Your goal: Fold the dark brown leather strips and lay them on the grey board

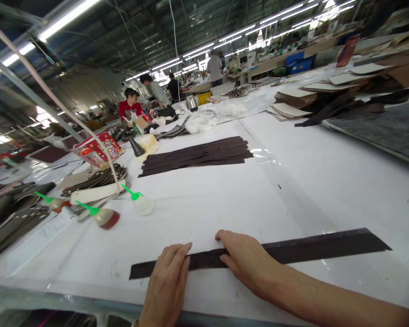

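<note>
A long dark brown strip (313, 247) lies flat across the near part of the white table (225, 200). My left hand (168, 281) rests flat on the strip's left part, fingers stretched out together. My right hand (248, 261) lies flat on the strip just right of it, fingers extended and pressing down. Neither hand grips anything. Further back a batch of similar dark strips (197, 155) lies spread side by side.
Three small glue bottles with green nozzles (104, 215) lie at the left beside dark cut pieces (13, 218) and a white handle (95, 193). Stacks of board pieces (293, 97) sit at the back right. Other people work at the far end of the table.
</note>
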`<state>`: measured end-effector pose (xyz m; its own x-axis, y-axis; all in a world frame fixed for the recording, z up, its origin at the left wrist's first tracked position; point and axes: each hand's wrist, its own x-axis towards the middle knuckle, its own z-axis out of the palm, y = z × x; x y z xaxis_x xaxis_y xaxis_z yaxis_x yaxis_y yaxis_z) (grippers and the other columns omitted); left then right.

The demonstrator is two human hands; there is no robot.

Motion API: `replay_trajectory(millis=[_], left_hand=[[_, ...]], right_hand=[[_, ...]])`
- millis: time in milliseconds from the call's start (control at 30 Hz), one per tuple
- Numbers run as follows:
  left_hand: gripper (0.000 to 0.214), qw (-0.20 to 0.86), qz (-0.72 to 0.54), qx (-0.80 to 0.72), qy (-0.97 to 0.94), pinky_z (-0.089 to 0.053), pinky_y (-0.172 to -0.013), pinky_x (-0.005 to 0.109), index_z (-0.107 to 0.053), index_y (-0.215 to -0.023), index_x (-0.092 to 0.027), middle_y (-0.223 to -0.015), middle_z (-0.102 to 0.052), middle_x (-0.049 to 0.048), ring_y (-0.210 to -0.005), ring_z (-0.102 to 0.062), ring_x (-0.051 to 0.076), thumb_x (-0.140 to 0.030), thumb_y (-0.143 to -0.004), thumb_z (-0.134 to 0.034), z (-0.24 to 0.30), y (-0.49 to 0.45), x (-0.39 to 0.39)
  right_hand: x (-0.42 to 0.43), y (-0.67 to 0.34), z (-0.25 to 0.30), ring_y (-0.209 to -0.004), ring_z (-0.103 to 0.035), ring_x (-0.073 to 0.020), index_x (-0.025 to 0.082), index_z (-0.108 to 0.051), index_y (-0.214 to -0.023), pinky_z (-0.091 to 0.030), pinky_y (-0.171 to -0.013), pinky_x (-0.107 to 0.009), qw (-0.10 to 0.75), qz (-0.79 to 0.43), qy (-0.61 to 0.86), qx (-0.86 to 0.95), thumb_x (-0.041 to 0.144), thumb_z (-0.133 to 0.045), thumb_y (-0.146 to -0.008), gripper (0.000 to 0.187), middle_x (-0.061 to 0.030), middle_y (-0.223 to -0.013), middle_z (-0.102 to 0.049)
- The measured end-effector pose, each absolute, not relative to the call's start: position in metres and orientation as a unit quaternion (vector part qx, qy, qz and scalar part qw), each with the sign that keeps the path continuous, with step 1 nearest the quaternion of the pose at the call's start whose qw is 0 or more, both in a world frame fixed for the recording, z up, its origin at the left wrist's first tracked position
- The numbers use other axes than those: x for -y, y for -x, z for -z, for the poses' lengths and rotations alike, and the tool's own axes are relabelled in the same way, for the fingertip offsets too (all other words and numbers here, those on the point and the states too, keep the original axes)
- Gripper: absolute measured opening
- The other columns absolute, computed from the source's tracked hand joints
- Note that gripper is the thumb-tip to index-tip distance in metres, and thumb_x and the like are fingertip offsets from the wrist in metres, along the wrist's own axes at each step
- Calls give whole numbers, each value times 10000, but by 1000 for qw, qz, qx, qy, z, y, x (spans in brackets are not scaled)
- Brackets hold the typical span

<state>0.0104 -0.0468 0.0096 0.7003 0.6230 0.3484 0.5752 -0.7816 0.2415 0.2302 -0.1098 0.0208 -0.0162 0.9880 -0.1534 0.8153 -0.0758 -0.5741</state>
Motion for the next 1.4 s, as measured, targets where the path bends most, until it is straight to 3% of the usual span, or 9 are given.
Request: replay_trajectory(millis=[100,300,433,600,767,933,1133,1400], left_hand=[[384,40,-174,-323,-930,-542,-855,377,-531,-1273,-230,-1139,-617,79,-1032,-589,223,-234,-889,-537,-7,-6,55],[373,-26,-170,-297,-939,-542,-814,373,-617,-1161,-236,-1069,-645,62,-956,-605,208,-91,-884,-414,3,24,27],[361,-50,-209,-302,-929,-544,-800,393,-644,-1077,-224,-1025,-652,58,-942,-601,214,-72,-886,-378,-4,29,14],[406,22,-215,-309,-926,-532,-912,369,-517,-1288,-188,-1151,-605,92,-1063,-569,202,-99,-906,-409,0,1,42],[540,-14,-198,-266,-943,-536,-935,377,-516,-1313,-184,-1206,-609,93,-1113,-566,219,-3,-831,-353,17,-2,57],[459,0,-215,-286,-934,-530,-939,418,-583,-1220,-178,-1235,-581,107,-1127,-552,243,-22,-835,-389,12,-4,56],[444,125,-250,-293,-914,-538,-888,354,-511,-1295,-153,-1088,-606,110,-1015,-570,198,-27,-897,-361,2,-35,64],[453,157,-239,-266,-921,-535,-831,373,-541,-1262,-156,-1004,-616,90,-931,-549,211,4,-879,-360,10,-36,61]], right_hand=[[114,-237,-24,-958,-613,-264,174,-559,-1073,-412,-777,-348,132,-260,700,653,102,-570,-835,248,-74,-1014,-645],[116,-223,-30,-882,-630,-253,172,-555,-1002,-390,-683,-320,82,-250,698,666,97,-536,-855,166,-65,-989,-640],[108,-214,-29,-865,-623,-244,175,-566,-974,-377,-656,-311,95,-232,684,685,97,-531,-855,146,-64,-992,-626],[113,-231,-28,-889,-614,-237,183,-576,-972,-405,-713,-323,111,-232,685,682,79,-534,-855,162,-53,-987,-618],[123,-246,-31,-869,-632,-257,196,-589,-1000,-404,-699,-344,67,-241,703,666,83,-498,-871,194,-53,-975,-646],[129,-258,-30,-842,-629,-243,219,-624,-897,-385,-679,-316,79,-246,698,668,80,-550,-805,182,-31,-894,-672],[133,-259,-28,-813,-628,-223,221,-594,-965,-397,-666,-309,102,-240,679,686,159,-574,-864,120,-23,-937,-647],[135,-280,-7,-801,-569,-199,214,-605,-962,-419,-714,-326,128,-176,619,754,61,-462,-915,215,-22,-899,-592]])
